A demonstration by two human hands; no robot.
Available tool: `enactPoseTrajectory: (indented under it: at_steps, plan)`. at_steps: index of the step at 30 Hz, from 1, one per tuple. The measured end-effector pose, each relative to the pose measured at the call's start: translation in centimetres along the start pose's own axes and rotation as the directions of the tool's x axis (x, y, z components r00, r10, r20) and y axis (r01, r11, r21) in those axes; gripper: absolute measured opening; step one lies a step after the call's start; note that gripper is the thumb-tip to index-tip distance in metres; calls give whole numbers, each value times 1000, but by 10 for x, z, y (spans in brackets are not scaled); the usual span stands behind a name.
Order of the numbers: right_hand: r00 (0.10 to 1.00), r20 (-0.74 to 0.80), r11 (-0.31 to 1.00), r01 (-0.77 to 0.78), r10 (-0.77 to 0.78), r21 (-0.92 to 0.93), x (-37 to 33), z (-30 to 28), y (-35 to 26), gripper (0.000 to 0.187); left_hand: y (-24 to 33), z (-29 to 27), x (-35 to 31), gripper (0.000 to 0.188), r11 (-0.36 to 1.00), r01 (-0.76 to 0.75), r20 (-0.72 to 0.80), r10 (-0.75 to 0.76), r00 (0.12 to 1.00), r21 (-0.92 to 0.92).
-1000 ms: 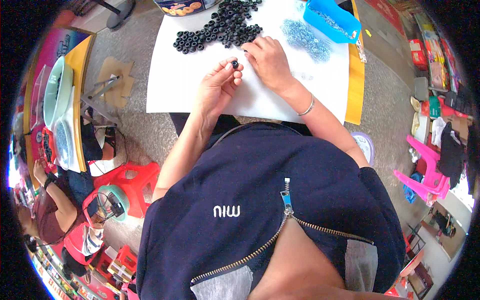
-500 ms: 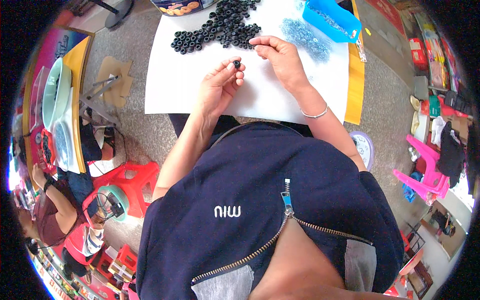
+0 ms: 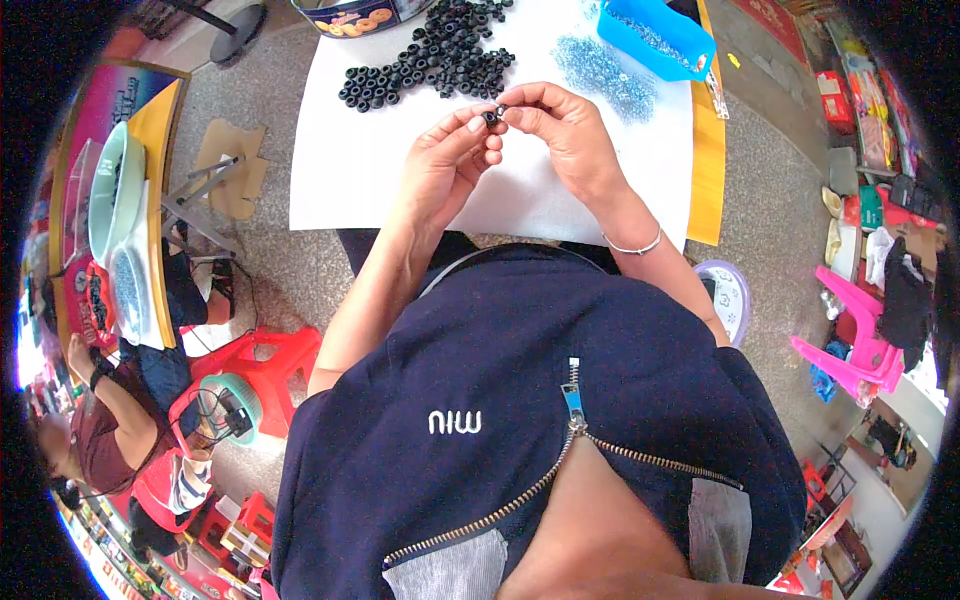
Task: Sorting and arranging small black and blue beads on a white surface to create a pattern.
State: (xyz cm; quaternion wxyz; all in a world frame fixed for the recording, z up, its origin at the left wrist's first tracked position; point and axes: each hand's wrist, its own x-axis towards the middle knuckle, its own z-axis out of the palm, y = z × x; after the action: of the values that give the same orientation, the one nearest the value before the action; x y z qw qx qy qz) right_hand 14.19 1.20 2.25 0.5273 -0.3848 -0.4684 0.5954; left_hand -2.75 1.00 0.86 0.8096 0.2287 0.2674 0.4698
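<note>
My left hand (image 3: pixel 442 165) pinches a small black ring-shaped part (image 3: pixel 490 118) between thumb and fingertips, above the white tabletop (image 3: pixel 350 190). Fingertips closed, my right hand (image 3: pixel 575 140) meets it there; a tiny dark piece shows at its tips, too small to name. Just beyond the hands lies a pile of similar black ring-shaped parts (image 3: pixel 455 50), each with a round hole. Farther right, many tiny clear bluish pieces (image 3: pixel 605 80) are spread loosely on the table.
A blue plastic bin (image 3: pixel 690 65) holding more bluish pieces stands at the table's far right. A round tin (image 3: pixel 350 20) is at the far left. Leftward, another person's arm (image 3: pixel 125 405) rests near a second table with a pale green basin (image 3: pixel 112 190). Red stools (image 3: pixel 285 350) stand by.
My right hand has moved left from the edge of the black pile to my left hand. My left hand has risen slightly, still pinching the black ring-shaped part.
</note>
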Motion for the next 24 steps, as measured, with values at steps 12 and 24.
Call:
enactPoseTrajectory:
  at_steps: [12,24]
  plan:
    - [943,8,781,281,-334,-558,-9,7,-9,12,2,1,-2,20,992,-22,-34,27,999,127]
    - [721,366,227,582,-588,-781,-11,8,-13,18,2,5,-4,23,919,-71,-72,106,992,387]
